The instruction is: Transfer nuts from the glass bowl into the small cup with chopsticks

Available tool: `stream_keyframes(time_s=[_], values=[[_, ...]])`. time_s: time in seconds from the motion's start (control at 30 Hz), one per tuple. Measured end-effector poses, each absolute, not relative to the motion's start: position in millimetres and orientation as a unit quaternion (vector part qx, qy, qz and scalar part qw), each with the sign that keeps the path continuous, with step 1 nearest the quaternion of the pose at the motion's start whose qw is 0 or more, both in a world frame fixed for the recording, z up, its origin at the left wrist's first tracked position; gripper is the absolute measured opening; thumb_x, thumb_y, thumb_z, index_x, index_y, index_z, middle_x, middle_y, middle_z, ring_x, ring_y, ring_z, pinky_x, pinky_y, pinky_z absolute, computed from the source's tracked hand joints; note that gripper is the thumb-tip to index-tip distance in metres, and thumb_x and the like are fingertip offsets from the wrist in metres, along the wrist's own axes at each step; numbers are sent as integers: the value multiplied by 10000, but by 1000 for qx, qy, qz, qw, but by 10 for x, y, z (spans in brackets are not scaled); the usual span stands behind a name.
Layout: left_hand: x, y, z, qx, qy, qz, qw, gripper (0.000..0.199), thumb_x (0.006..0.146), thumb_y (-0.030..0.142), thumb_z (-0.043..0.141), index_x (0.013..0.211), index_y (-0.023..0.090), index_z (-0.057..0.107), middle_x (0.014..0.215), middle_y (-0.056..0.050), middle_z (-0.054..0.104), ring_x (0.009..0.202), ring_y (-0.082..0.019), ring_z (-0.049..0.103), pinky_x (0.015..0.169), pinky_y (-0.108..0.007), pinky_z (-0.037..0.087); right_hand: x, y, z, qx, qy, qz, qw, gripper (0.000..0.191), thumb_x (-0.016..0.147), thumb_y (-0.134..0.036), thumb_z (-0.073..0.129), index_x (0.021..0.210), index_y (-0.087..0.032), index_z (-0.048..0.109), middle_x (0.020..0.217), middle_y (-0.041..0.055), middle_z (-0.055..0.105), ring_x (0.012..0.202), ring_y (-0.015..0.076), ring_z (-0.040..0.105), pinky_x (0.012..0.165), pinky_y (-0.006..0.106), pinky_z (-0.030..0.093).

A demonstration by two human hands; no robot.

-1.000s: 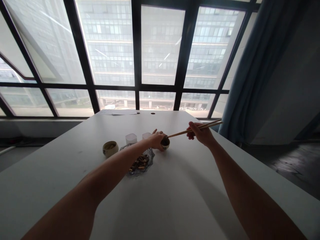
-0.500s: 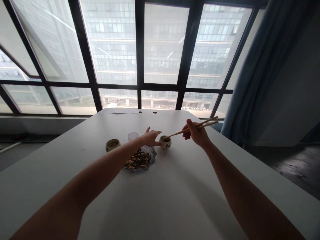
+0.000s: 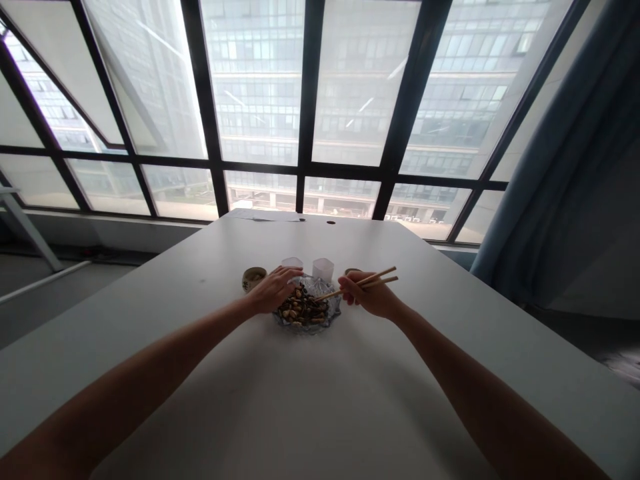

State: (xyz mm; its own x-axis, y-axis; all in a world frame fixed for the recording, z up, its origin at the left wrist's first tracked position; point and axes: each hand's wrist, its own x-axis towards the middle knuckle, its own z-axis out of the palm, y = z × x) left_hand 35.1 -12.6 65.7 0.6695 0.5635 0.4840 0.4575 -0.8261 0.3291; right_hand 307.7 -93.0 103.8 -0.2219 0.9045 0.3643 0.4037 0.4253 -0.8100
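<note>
A clear, wavy-edged dish [image 3: 334, 319] holds a mix of dark seeds and pale nuts [image 3: 300, 308]. My right hand [image 3: 373, 293] grips a pair of wooden chopsticks [image 3: 379, 277], and their tips reach into the mix. At the dish's left rim rests or hovers my left hand [image 3: 274, 289], fingers stretched out with nothing seen in them. Just left of it stands a small round ceramic cup [image 3: 253, 277] with something pale inside. A second small cup [image 3: 353, 271] is mostly hidden behind my right hand.
Behind the dish stand two translucent plastic cups, one [image 3: 323, 269] in plain view and the other [image 3: 292, 263] partly covered by my left hand. White paper [image 3: 265, 215] lies at the far edge of the white table [image 3: 310, 400]. Windows and a blue curtain [image 3: 555, 173] lie beyond.
The chopsticks have moved from the right ceramic cup into the seeds and nuts. My left hand has left that cup's side for the dish's left rim. The view has shifted left.
</note>
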Motion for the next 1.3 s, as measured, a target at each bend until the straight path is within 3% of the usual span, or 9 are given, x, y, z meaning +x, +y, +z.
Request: stream_keyframes(time_s=[0.13,0.23,0.37,0.53,0.63,0.73,0.83,1.1,1.3], values=[[281,-131,711,883,328,325,84,381,1001,364,376,1285,241,599,1439,-72,594,1365,-243,512,1228,-482,278,3109,-859,973,-465,-676,299,487,598,767,-776,631,654,-189,630,505,26,635,418,131,577,395,231,459],[17,-63,638,836,395,378,52,392,957,449,482,1255,225,604,1412,-106,604,1326,-283,530,1173,-510,361,3176,-767,919,-486,-600,315,552,587,760,-756,655,636,-183,631,479,41,633,369,141,555,356,248,444],[-308,40,422,790,458,404,49,685,785,587,682,1320,181,545,1440,-173,559,1361,-354,489,1142,-536,395,3299,-632,801,-517,-468,397,597,473,861,-611,629,672,-177,629,490,69,656,365,165,577,342,263,456],[-398,108,235,744,515,395,157,921,689,636,742,1405,135,450,1347,-204,616,1222,-353,616,1041,-511,498,3353,-584,736,-520,-365,463,618,355,928,-422,605,666,-182,600,500,57,659,391,145,578,375,245,467],[-389,111,224,726,525,405,182,894,649,599,780,1358,145,481,1234,-174,682,1129,-330,671,996,-477,529,3292,-655,786,-518,-394,419,633,410,898,-502,637,648,-179,613,487,51,645,378,145,561,364,252,439],[-382,81,235,725,510,429,174,811,606,535,818,1277,185,525,1182,-126,704,1094,-305,683,975,-445,540,3181,-799,866,-473,-514,276,660,480,838,-638,668,661,-192,647,514,49,655,411,161,580,401,282,468],[-367,41,236,740,472,448,168,780,588,458,834,1254,194,525,1189,-110,698,1102,-287,676,985,-435,533,3060,-952,931,-432,-595,200,647,516,840,-705,624,686,-214,663,532,45,660,443,175,601,438,306,499],[-330,31,222,747,444,463,175,749,585,377,841,1240,194,527,1185,-111,697,1089,-282,676,974,-435,534,2570,-870,1020,-429,-615,216,626,547,854,-749,556,715,-226,639,552,46,666,437,174,602,425,302,495],[-325,40,218,747,434,468,183,759,591,366,846,1250,185,516,1207,-125,691,1107,-280,666,984,-434,529,2017,-498,1025,-394,-724,235,516,539,870,-731,556,718,-222,650,598,36,678,500,154,617,464,263,492]])
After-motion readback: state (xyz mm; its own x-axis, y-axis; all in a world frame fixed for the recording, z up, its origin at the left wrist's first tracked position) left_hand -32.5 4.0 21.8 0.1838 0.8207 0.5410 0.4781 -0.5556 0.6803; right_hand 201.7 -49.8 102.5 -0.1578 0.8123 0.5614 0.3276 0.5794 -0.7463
